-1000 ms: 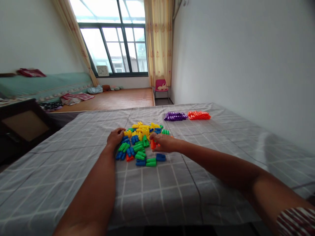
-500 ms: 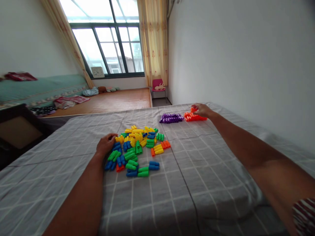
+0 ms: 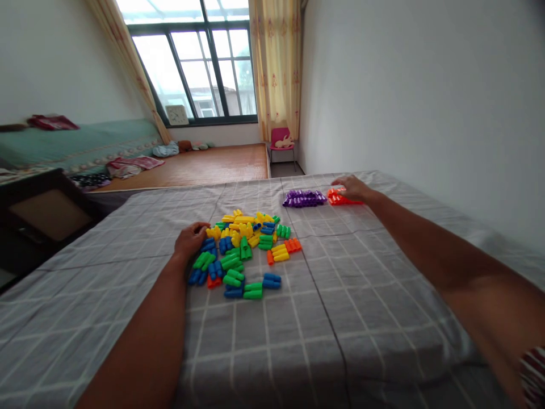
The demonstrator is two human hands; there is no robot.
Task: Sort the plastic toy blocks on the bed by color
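Note:
Yellow, green, blue and orange plastic pieces lie in a loose mixed pile (image 3: 232,258) on a grey checked cloth (image 3: 298,335). My left hand (image 3: 191,240) rests at the pile's left edge, fingers curled beside a yellow piece; what it holds, if anything, is hidden. Farther off, purple pieces (image 3: 304,198) are grouped in a neat block. Right of them sits a group of orange pieces (image 3: 338,199). Over that orange group is my right hand (image 3: 351,186), its fingers apart and nothing seen between them.
A dark wooden chair or cabinet (image 3: 46,210) stands at the left edge. Beyond the cloth are a brown mat bed (image 3: 213,165) with clothes on it, a pink chair (image 3: 281,139) and a window. A white wall (image 3: 417,102) runs along the right.
My right hand has let go of an orange piece at the orange group, and its fingers have opened. My left hand stays by the pile. The view has shifted slightly.

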